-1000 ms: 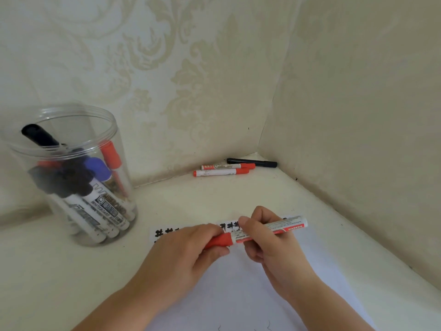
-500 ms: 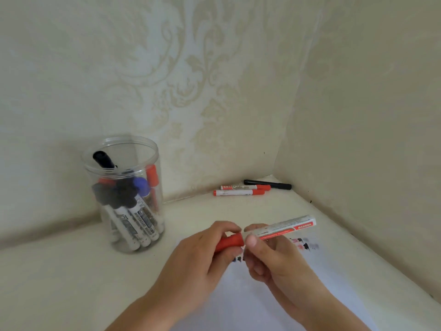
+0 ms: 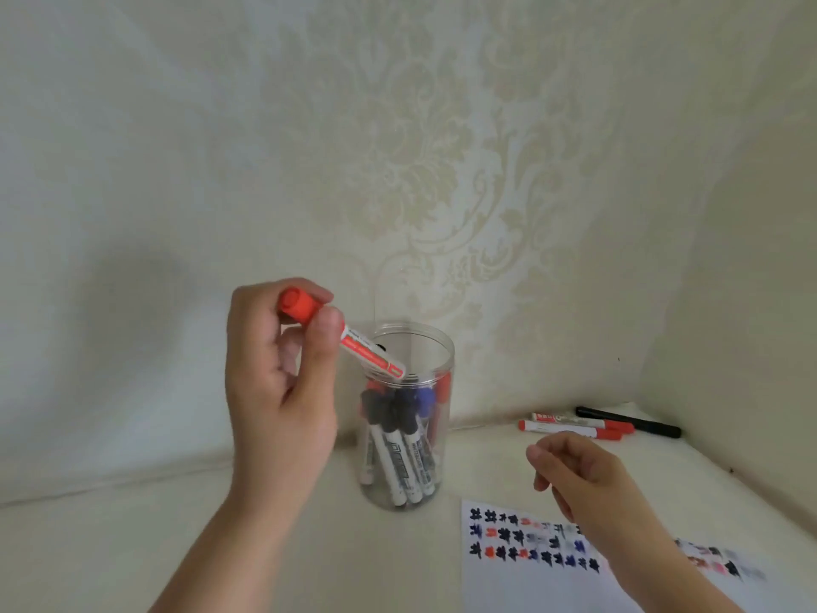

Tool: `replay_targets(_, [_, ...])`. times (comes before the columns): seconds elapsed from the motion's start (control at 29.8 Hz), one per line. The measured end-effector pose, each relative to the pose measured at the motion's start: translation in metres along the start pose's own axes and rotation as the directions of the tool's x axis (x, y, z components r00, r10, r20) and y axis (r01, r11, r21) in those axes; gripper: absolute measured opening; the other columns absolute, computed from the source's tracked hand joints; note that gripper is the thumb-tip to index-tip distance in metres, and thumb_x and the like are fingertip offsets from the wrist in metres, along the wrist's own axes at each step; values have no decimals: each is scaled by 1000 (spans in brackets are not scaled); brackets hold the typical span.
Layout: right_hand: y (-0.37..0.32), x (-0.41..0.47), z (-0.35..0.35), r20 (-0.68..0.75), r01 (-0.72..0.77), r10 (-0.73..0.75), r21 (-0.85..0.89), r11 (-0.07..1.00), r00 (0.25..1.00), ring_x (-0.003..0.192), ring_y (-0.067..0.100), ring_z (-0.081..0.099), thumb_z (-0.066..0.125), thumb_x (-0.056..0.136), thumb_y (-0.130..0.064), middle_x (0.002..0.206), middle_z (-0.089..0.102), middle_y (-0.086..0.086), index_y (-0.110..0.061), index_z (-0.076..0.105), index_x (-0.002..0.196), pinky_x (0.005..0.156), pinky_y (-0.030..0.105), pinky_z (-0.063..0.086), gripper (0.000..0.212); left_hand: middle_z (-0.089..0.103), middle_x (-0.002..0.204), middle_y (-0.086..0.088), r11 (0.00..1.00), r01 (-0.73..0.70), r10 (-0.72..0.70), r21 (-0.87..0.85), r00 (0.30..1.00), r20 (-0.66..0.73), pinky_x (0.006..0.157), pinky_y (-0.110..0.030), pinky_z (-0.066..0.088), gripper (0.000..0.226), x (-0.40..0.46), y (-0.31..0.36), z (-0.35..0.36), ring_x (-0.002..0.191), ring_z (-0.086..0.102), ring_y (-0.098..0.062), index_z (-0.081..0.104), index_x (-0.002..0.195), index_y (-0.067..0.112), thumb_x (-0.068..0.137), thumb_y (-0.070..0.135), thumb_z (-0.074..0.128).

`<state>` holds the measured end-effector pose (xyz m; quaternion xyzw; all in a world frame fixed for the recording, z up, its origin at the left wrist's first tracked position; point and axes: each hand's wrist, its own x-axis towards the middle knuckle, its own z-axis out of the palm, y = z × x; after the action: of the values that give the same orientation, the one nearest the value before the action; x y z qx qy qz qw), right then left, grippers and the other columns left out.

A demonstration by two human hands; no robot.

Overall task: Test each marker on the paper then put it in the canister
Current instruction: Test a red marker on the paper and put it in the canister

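Note:
My left hand [image 3: 278,391] pinches a red-capped marker [image 3: 349,340] by its cap end. The marker tilts down to the right, its tail over the rim of the clear canister [image 3: 409,493]. Several capped markers stand inside the canister. My right hand [image 3: 579,475] hovers empty with loosely curled fingers above the white paper [image 3: 530,581], which carries rows of black, red and blue test marks. Two red markers [image 3: 570,429] and a black marker [image 3: 628,421] lie by the corner of the walls.
Patterned cream walls meet in a corner at the back right. The cream tabletop [image 3: 110,555] stretches left of the canister. The paper lies at the front right, partly under my right forearm.
My right hand has let go of the marker and dropped toward the paper. My left hand has carried the marker up and left to the canister's mouth. The view has swung left.

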<state>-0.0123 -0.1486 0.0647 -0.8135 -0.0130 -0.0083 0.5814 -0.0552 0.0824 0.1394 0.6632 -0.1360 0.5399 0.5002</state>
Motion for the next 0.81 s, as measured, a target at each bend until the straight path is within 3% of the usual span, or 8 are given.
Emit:
replay_targets(0.1, [0, 3, 10, 14, 8, -8, -24, 1000, 1000, 41, 5, 41, 60, 87, -22, 60, 65, 1, -14, 64, 79, 52, 23, 34, 12, 56, 91, -1, 999, -26, 25, 23, 999, 34, 74, -13, 42, 9, 25, -4, 1, 84, 59, -18, 48, 96, 29, 88, 25, 48])
replay_targets(0.17, [0, 5, 12, 16, 14, -13, -27, 1000, 1000, 39, 2, 43, 60, 87, -20, 59, 65, 2, -13, 64, 80, 55, 25, 35, 10, 57, 88, 14, 997, -7, -3, 76, 990, 139, 75, -10, 41, 20, 30, -10, 11, 82, 60, -9, 45, 103, 33, 87, 22, 53])
replay_targets(0.27, [2, 7, 9, 1, 21, -21, -53, 998, 1000, 37, -2, 44, 60, 87, -19, 59, 64, 2, -14, 64, 80, 55, 25, 35, 10, 59, 91, 21, 978, -11, -49, 206, 957, 286, 71, -2, 40, 27, 27, -20, 25, 80, 62, 0, 43, 105, 39, 89, 19, 53])
replay_targets(0.47, [12, 9, -6, -56, 15, -19, -72, 997, 998, 38, -3, 46, 59, 88, -17, 58, 63, -1, -16, 63, 80, 54, 21, 35, 9, 64, 92, 11, 991, 20, -50, 135, 975, 218, 73, -20, 48, 26, 28, -22, 36, 79, 67, -5, 42, 96, 37, 88, 16, 55])
replay_targets(0.54, [16, 10, -10, -66, 5, -10, -84, 996, 998, 39, -1, 44, 59, 88, -19, 58, 64, -2, -18, 63, 80, 52, 21, 37, 9, 65, 91, 12, 986, 50, -89, 160, 966, 244, 72, -20, 49, 26, 26, -27, 42, 79, 66, -3, 41, 94, 36, 88, 15, 56])
replay_targets(0.6, [20, 12, -13, -65, -5, -1, -86, 996, 998, 39, 1, 43, 59, 88, -19, 59, 64, -2, -19, 62, 81, 48, 18, 39, 9, 65, 87, 14, 957, 72, -173, 281, 919, 354, 70, -15, 47, 21, 22, -36, 48, 78, 64, 1, 43, 91, 32, 87, 17, 56])
replay_targets(0.71, [25, 15, -18, -67, -7, 1, -90, 996, 998, 40, -3, 47, 58, 89, -19, 61, 64, -1, -19, 62, 81, 52, 18, 37, 8, 68, 76, 8, 870, -30, -270, 493, 807, 526, 67, -30, 48, 7, 15, -44, 54, 73, 63, -11, 51, 84, 26, 91, 27, 49])
replay_targets(0.81, [31, 18, -22, -58, -15, 9, -104, 994, 998, 42, -5, 48, 58, 89, -19, 62, 64, -2, -20, 62, 81, 52, 16, 37, 9, 69, 68, 2, 818, -91, -321, 569, 748, 581, 81, -30, 43, 42, 12, -43, 54, 79, 60, -20, 61, 76, 22, 92, 50, 34])
